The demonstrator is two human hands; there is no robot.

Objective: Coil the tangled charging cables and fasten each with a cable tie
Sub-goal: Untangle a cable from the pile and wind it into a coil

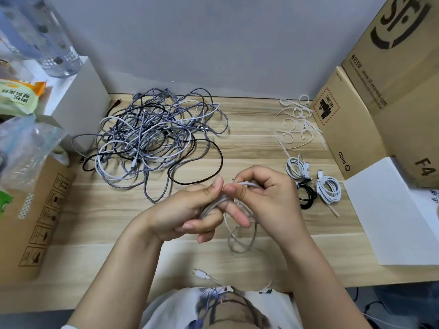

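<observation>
Now my left hand grips a grey cable, coils looped over its fingers, while my right hand pinches a strand beside the left thumb. Its plug lies near the worktop's front edge. The tangle sits back left, ties back right, three tied coils just right of my hands. Boxes wall both sides.

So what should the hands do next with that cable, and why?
Probably keep winding: the left hand and right hand hold a partly coiled grey cable, but its plug end lies loose near the table edge, so it isn't ready for a cable tie.
</observation>
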